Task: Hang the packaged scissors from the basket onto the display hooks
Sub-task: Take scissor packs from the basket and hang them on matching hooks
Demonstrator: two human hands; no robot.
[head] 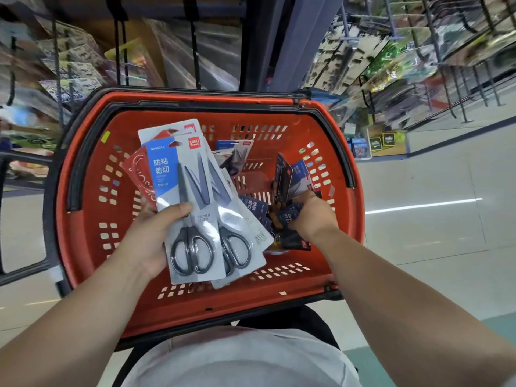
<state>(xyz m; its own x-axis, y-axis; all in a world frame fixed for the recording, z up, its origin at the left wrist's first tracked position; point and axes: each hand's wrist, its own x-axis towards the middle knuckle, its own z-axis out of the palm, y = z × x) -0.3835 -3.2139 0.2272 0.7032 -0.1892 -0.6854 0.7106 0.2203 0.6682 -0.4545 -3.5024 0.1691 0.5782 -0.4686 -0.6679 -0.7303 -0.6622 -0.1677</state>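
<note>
Basket (206, 308) ahead, packed racks (391, 60) beyond

"What's underfoot?"

"Pale glossy floor tiles (435, 247). A bright streak of reflected light (424, 205) runs across them on the right, and there's a teal strip (499, 324) at the lower right."

"And around?"

"A left rack (69, 60) and a right rack (405, 51), both hung with packaged goods and both blurred. A dark upright post (268, 43) stands between them. Low on the right rack, near the floor, sit small yellow-and-black boxes (382, 141)."
</note>
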